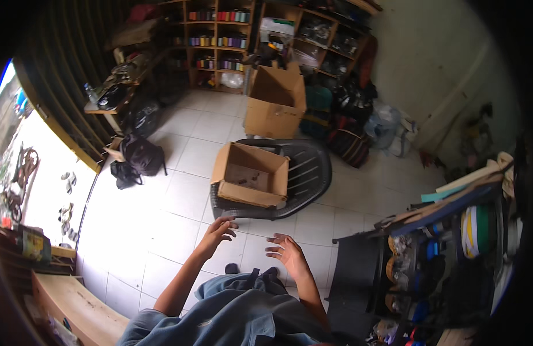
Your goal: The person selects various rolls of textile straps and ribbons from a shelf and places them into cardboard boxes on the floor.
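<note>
- Above a white tiled floor point(162, 219), in a cluttered storeroom: 2 bare hands extended forward, both empty.
- Left hand point(217, 230): fingers loosely spread and curled downward, grasping nothing; fingertips just at the front rim of a black plastic chair point(310, 173), contact not resolvable.
- Right hand point(286, 249): palm turned up and inward, fingers relaxed and apart, nothing held; near the chair's front edge, not touching it.
- Small open cardboard box point(252, 176): resting on the chair seat, flaps folded outward, a few small dark items on its bottom, too small to identify. Nearest thing to both hands, slightly beyond the left one.
- Larger open cardboard box point(275, 104): upright on the floor behind the chair, well apart from the hands.
- Black backpack point(141, 155): on the floor left of the chair, a smaller dark bag just beside it.
- Wooden shelving point(220, 40): along the far wall, rows of coloured spools on several levels.
- Sewing machine table point(113, 95): far left, against a dark corrugated shutter.
- Dark rack point(428, 254): at right, holding rolls of yellow, green and blue material.
- Bags and plastic sacks point(359, 121): piled along the far right wall.
- Blue-grey garment point(237, 311): at the lower edge, worn by the person; dark shoe tips visible just above it.
- Wooden bench point(76, 305): lower left corner.
</note>
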A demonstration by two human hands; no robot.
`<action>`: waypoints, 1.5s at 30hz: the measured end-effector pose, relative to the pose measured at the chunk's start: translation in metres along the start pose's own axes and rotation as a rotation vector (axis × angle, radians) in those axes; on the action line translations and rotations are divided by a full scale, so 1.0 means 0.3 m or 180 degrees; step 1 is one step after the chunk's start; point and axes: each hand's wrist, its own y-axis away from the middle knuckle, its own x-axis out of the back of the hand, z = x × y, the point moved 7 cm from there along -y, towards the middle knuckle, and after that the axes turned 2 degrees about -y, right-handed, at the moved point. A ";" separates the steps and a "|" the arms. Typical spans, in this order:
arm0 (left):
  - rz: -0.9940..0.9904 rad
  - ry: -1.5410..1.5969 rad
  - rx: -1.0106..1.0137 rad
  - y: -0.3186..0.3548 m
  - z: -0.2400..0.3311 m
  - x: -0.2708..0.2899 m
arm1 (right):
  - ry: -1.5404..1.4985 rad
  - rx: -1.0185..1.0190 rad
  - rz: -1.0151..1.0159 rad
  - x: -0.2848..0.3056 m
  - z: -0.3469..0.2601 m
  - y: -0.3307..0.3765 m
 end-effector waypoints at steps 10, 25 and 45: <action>0.1892 0.0987 -0.0527 0.199 0.063 0.555 | 0.0114 -0.0828 -0.1121 -0.427 0.145 -0.595; 0.2436 0.1013 -0.0527 -0.192 0.369 0.989 | 0.0524 -0.1126 -0.1528 -0.792 0.132 -1.334; 0.1121 0.0724 -0.0276 -1.035 0.894 1.680 | 0.0067 -0.0339 -0.0353 -1.028 0.048 -2.027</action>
